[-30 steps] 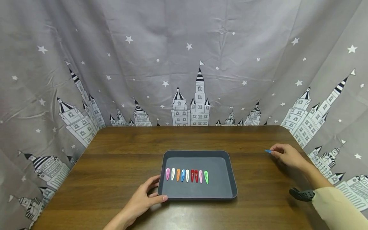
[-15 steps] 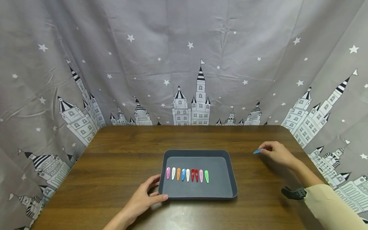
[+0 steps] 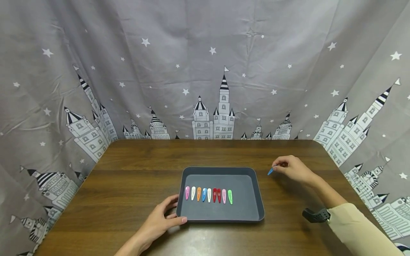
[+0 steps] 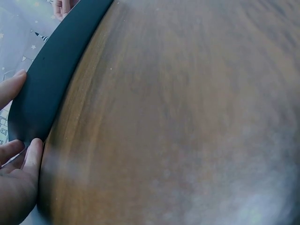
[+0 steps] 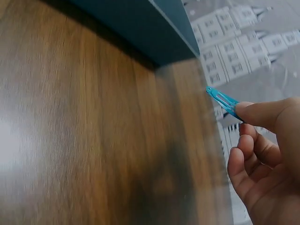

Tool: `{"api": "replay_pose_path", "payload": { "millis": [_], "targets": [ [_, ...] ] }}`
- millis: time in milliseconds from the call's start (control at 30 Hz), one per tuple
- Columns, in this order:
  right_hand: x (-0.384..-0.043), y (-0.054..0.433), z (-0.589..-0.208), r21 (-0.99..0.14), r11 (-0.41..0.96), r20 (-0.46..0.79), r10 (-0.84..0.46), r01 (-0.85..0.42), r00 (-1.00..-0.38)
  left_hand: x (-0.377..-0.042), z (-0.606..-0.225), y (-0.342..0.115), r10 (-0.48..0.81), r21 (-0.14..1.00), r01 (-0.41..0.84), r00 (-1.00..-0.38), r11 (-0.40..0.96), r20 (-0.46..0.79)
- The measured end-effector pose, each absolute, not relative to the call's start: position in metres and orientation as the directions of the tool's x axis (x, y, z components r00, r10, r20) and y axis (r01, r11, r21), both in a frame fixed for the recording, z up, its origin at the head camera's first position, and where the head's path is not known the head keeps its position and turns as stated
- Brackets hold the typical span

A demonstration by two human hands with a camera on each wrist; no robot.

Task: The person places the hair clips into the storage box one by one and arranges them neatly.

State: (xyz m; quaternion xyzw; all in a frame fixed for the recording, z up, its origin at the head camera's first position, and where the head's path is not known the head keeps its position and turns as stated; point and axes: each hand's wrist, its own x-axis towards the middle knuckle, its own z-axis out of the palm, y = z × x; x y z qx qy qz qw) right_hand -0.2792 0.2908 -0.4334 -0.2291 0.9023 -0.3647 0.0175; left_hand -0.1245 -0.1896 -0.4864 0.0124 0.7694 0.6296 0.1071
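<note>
My right hand (image 3: 294,169) pinches a blue snap hair clip (image 3: 271,171) between thumb and fingers, to the right of a dark grey tray (image 3: 246,212). In the right wrist view the hair clip (image 5: 222,100) points away from the fingertips, its slot visible. My left hand (image 3: 158,217) holds the tray at its near left corner, thumb along the front rim and fingers against the left wall. Inside the tray a row of snap hair clips runs from a pink clip (image 3: 187,193) at the left to a green clip (image 3: 230,197), with white, orange, blue and red ones between.
The tray stands on a brown wooden table (image 3: 134,170). A grey curtain (image 3: 153,71) printed with castles and stars hangs behind and at both sides. Bare tray floor (image 3: 246,192) lies to the right of the green clip.
My right hand has moved left toward the tray, carrying the blue hair clip, which now tilts further downward. The left hand, the tray and the row of clips keep their places.
</note>
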Motion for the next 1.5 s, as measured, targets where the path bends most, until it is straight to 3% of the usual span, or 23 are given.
{"api": "replay_pose_path", "payload": {
  "millis": [367,700,967,1267,1500],
  "targets": [
    [-0.279,0.255,-0.417,-0.65,0.589,0.119,-0.545,-0.48,-0.83,-0.125,-0.487,-0.188,0.167,0.976,-0.121,-0.974,0.182,-0.152],
    [-0.275,0.206,-0.411,-0.656,0.474,0.015,-0.769,-0.586,-0.639,-0.124,-0.487,-0.186,0.143,0.974,-0.118,-0.979,0.194,-0.147],
    [-0.272,0.182,-0.417,-0.644,0.478,-0.085,-0.82,-0.597,-0.566,-0.123,-0.486,-0.188,0.152,0.974,-0.112,-0.978,0.197,-0.143],
    [-0.275,0.162,-0.434,-0.588,0.51,-0.146,-0.83,-0.627,-0.538,-0.125,-0.486,-0.19,0.148,0.974,-0.109,-0.979,0.197,-0.139],
    [-0.271,0.156,-0.444,-0.585,0.542,-0.149,-0.803,-0.603,-0.578,-0.126,-0.487,-0.189,0.161,0.976,-0.12,-0.976,0.18,-0.149]
  ]
}}
